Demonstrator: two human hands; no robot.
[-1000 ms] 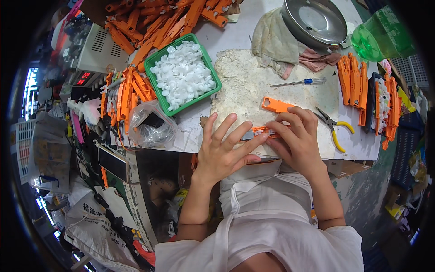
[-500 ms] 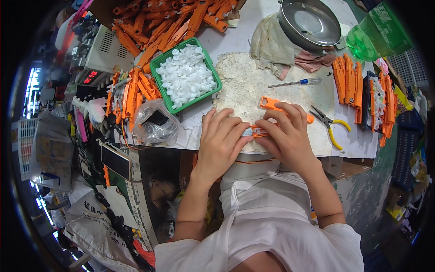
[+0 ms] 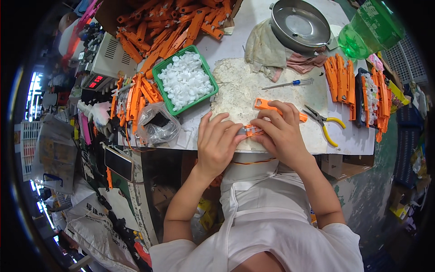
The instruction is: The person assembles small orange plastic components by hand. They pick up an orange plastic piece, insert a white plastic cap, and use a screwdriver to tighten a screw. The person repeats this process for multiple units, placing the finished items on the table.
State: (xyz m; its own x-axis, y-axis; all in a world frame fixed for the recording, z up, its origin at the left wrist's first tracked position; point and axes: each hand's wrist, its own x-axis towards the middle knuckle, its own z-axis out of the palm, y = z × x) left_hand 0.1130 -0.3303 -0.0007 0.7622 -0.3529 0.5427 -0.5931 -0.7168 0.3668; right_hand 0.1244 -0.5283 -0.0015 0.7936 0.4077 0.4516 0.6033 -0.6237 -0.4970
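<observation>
Both hands meet at the near edge of the work surface over a small orange plastic housing (image 3: pixel 254 130) with metal-looking bits inside. My right hand (image 3: pixel 282 131) pinches its right part between thumb and fingers. My left hand (image 3: pixel 216 143) closes thumb and index finger on the greyish left end of the same housing; the fingertips partly cover it. Just beyond the right fingers lies a second orange plastic shell (image 3: pixel 263 104), partly hidden by that hand. A screwdriver (image 3: pixel 290 84) with a blue-and-clear handle lies farther off, and yellow-handled pliers (image 3: pixel 325 123) rest right of my right hand.
A green basket (image 3: pixel 211 94) of white plastic caps stands left, before a heap of orange parts (image 3: pixel 172 22). A metal bowl (image 3: pixel 301 27), a rag (image 3: pixel 263 47) and a green bottle (image 3: pixel 369 31) are at the back right. More orange parts (image 3: pixel 340 81) stand at the right.
My left hand has shifted slightly left and the housing's left end looks darker between its fingertips. The right hand keeps its pinch. The whole view has shifted a little.
</observation>
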